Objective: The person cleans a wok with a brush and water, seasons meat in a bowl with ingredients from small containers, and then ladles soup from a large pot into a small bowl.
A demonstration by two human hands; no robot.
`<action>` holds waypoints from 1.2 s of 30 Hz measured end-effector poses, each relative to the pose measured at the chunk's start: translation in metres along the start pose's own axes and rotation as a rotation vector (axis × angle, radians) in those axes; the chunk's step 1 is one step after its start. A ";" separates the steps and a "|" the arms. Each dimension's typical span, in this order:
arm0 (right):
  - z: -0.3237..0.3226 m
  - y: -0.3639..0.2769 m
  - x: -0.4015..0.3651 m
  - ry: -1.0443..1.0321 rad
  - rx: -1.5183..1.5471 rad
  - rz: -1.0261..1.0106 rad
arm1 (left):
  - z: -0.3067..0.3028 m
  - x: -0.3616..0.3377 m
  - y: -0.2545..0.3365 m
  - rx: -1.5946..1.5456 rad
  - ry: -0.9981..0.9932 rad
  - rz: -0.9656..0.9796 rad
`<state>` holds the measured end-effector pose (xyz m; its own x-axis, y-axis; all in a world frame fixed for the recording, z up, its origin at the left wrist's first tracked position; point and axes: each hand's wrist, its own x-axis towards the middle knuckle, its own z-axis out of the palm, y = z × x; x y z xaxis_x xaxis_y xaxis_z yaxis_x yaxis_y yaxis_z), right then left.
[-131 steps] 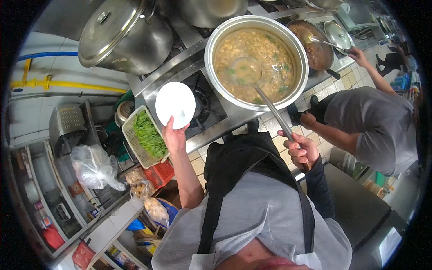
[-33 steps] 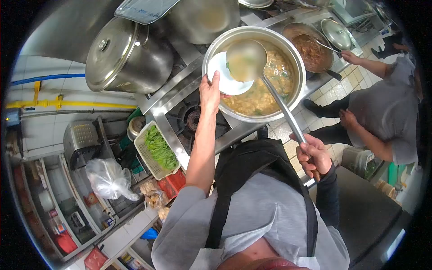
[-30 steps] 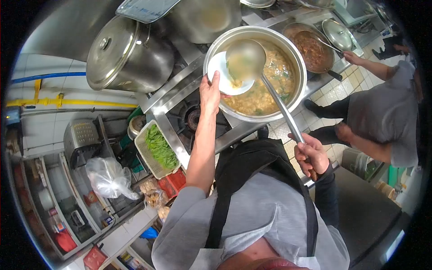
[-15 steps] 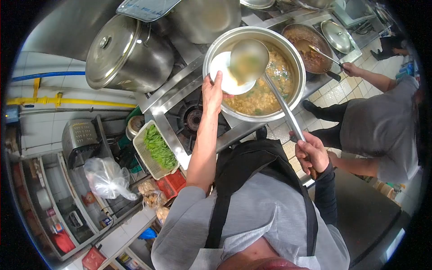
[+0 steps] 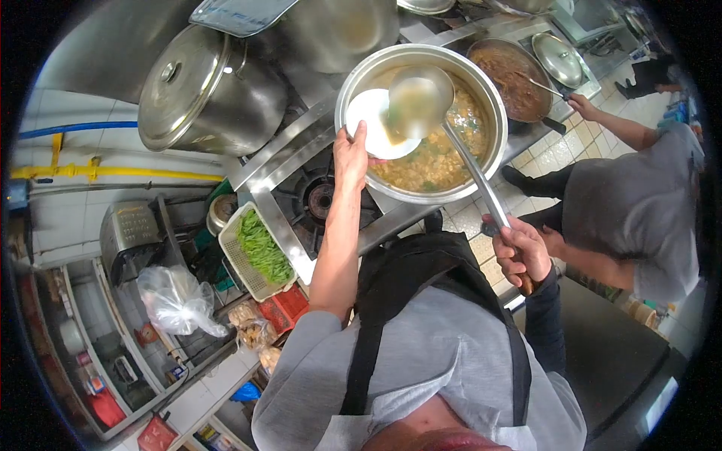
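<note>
My left hand (image 5: 352, 155) grips the near-left rim of a white bowl (image 5: 366, 119), held over a large metal pot (image 5: 498, 113). Chunky yellow-brown soup (image 5: 436, 161) with green bits fills much of the pot. Wrapped round the long handle of a ladle (image 5: 474, 167) is my right hand (image 5: 524, 252). The ladle's round head overlaps the right side of the bowl, above the soup. Its contents are blurred, and some brownish liquid shows in the bowl beside it.
A lidded stockpot (image 5: 214, 94) stands at left, near a bare burner (image 5: 320, 199). Green vegetables fill a white basket (image 5: 235, 259). On the right, a co-worker's hand (image 5: 583, 107) holds a utensil in a wok (image 5: 519, 86). A plastic bag (image 5: 174, 301) lies lower left.
The ladle head has shifted slightly right relative to the bowl, uncovering more of the liquid there. The co-worker's utensil has moved within the wok. My grips are unchanged.
</note>
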<state>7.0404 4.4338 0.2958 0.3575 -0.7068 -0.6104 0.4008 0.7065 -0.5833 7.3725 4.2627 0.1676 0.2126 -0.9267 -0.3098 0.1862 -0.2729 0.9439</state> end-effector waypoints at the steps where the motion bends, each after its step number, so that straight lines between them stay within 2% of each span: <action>1: 0.001 -0.001 0.002 0.014 -0.018 -0.008 | -0.001 0.000 0.003 0.007 0.009 -0.008; 13: -0.001 -0.014 0.003 0.066 -0.152 -0.028 | 0.006 0.008 0.003 0.025 -0.009 -0.034; 23: 0.003 -0.005 0.009 -0.004 -0.028 0.021 | -0.003 -0.002 0.008 -0.011 0.015 0.014; 27: 0.006 0.007 0.013 0.102 -0.302 -0.073 | -0.009 -0.002 0.004 -0.037 0.020 0.019; 30: 0.015 0.001 0.015 0.112 -0.288 -0.076 | -0.004 -0.006 0.009 -0.021 0.057 0.025; 32: 0.007 -0.004 0.019 0.027 -0.071 -0.013 | -0.008 -0.001 0.000 -0.020 0.047 0.015; 36: 0.002 -0.018 0.025 -0.013 0.026 0.047 | -0.003 0.001 -0.001 -0.024 0.060 0.010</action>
<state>7.0435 4.4032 0.2923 0.3868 -0.6736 -0.6298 0.4056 0.7376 -0.5398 7.3757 4.2627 0.1660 0.2714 -0.9121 -0.3073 0.2061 -0.2568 0.9442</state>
